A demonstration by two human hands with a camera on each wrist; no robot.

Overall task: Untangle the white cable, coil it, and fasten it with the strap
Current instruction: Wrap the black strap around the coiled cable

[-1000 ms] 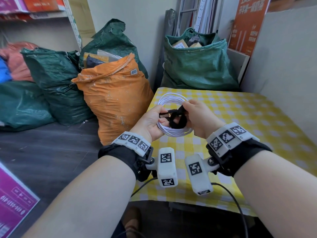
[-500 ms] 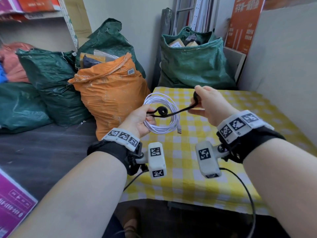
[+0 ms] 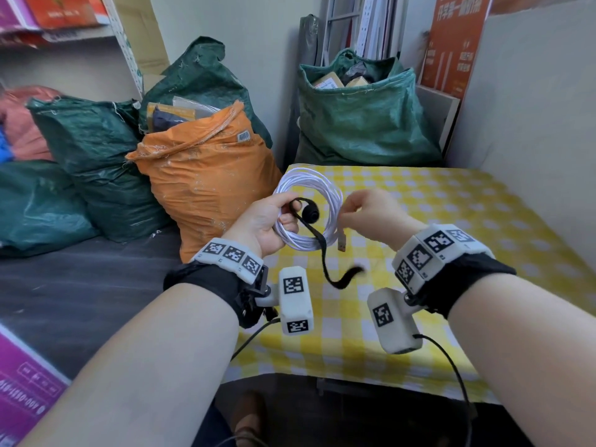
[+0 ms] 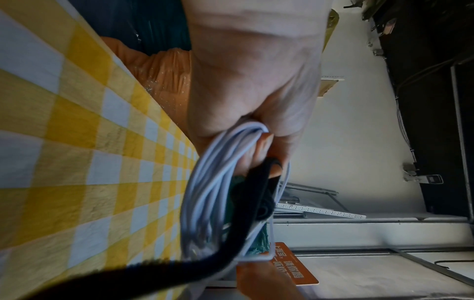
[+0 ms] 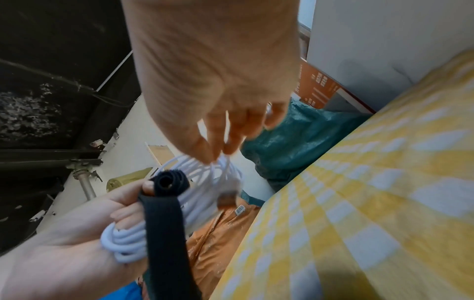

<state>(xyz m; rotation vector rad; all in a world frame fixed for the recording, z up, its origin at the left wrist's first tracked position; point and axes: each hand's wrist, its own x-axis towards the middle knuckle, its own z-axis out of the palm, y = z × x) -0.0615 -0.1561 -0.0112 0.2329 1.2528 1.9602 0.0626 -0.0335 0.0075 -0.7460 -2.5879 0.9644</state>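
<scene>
My left hand (image 3: 288, 215) grips the coiled white cable (image 3: 332, 201) at its left side, above the yellow checked table (image 3: 451, 221). The thumb also pins the black strap (image 3: 322, 253) against the coil. The strap's rolled end (image 3: 311, 214) sits inside the loop, and its free end dangles below. My right hand (image 3: 343, 215) pinches a strand on the coil's right side, just above the hanging plug (image 3: 341, 245). In the right wrist view, the fingertips (image 5: 218, 150) meet on a strand of the cable (image 5: 128, 239) beside the strap (image 5: 164, 213). The left wrist view shows the cable (image 4: 212, 192) and strap (image 4: 256, 203) in the left fist.
An orange sack (image 3: 206, 188) leans against the table's left edge, with green sacks (image 3: 87, 156) behind it and another green sack (image 3: 361, 124) beyond the far edge. A pale board (image 3: 532, 108) closes the right side. A purple box (image 3: 22, 391) lies on the floor at the lower left.
My right hand pulled the strap's free end out to the right, then let it go. The strap now dangles, and the right hand has come back to the coil's right side.
</scene>
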